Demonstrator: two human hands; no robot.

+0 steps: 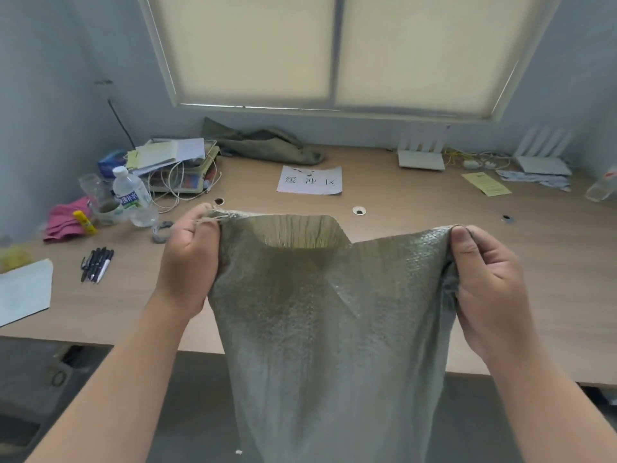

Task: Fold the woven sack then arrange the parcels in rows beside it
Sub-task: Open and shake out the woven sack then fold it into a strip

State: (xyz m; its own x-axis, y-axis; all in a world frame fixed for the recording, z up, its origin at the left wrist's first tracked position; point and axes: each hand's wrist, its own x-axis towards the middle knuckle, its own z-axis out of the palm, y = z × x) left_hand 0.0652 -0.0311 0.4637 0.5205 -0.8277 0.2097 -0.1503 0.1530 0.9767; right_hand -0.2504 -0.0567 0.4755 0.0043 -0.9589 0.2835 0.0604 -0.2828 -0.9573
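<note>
A grey-green woven sack hangs in front of me over the near edge of the wooden table. Its mouth is at the top and gapes open in the middle. My left hand grips the left corner of the mouth. My right hand pinches the right corner. The sack's lower part drops below the table edge and out of the frame. No parcels are in sight.
A second crumpled sack lies at the back by the wall. A paper sign lies mid-table. At left are a water bottle, a paper stack, pens and a pink cloth. Routers and cables sit at back right.
</note>
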